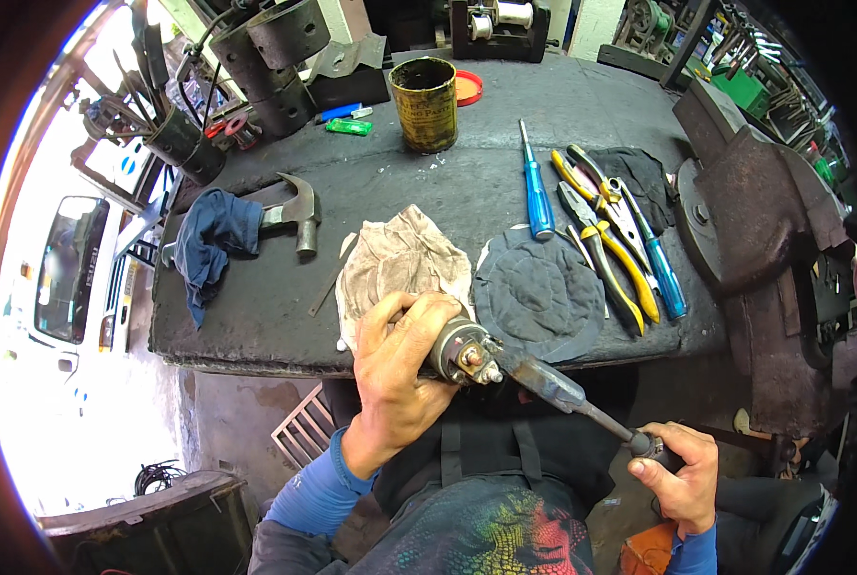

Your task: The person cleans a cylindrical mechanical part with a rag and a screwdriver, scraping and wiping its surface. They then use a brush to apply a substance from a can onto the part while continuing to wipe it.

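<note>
My left hand [395,369] is wrapped round a cylindrical metal part that looks like a starter solenoid [463,343], its end with a copper-coloured stud and terminals turned up. My right hand [682,470] grips the dark handle of what looks like a heavy soldering iron [553,385]. Its thin shaft leads to a thick dark head whose tip lies at the solenoid's end; whether they touch I cannot tell. Both are held at the bench's front edge. Just beyond them lie a crumpled beige cloth [404,254] and a round dark cloth pad [538,292].
On the dark workbench [352,182] stand an open yellow tin [424,105] and a red lid [468,88]. A claw hammer [304,211] with a blue rag [219,230] lies left. Pliers [620,268] and screwdrivers [536,192] lie right, near a bulky vise [764,211].
</note>
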Demonstrator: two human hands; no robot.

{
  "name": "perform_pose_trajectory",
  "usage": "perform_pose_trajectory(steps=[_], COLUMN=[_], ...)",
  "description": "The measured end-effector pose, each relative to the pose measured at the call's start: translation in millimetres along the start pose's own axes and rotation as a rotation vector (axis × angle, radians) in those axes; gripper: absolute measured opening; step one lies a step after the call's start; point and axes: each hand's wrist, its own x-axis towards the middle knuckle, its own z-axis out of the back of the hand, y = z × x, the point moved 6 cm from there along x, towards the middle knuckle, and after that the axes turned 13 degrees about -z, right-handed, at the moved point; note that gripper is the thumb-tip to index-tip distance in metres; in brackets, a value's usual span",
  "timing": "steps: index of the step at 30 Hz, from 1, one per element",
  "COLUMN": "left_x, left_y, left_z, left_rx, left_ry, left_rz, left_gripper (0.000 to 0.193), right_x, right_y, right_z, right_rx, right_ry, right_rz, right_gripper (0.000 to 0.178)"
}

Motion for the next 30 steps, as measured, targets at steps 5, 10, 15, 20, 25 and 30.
perform_pose_trajectory(steps=[5, 10, 15, 20, 25, 30], left_x=[0, 1, -1, -4, -5, -7], left_y=[-2, -5, -9, -9, -10, -9], left_z=[0, -1, -1, -2, -3, -2], left_rx=[0.001, 0.016, 0.065, 0.062, 0.081, 0.089], left_ry=[-0.019, -0.028, -0.037, -0.045, -0.024, -0.031], left_rz=[-0.026, -0.041, -0.058, -0.061, -0.061, -0.071], left_gripper=[0.061, 0.06, 0.059, 0.06, 0.06, 0.06], right_x=[-5, -14, -19, -20, -18, -16], right_y=[6, 14, 21, 17, 13, 10], right_z=[3, 6, 11, 10, 10, 9], right_rx=[-0.034, -0.067, -0.144, -0.159, -0.114, -0.123], right_ry=[-0.019, -0.051, -0.102, -0.084, -0.081, -0.035], right_rz=[-0.001, -0.033, -0.01, 0.016, 0.002, 0.003], right_gripper=[0.044, 0.043, 0.043, 0.044, 0.042, 0.044])
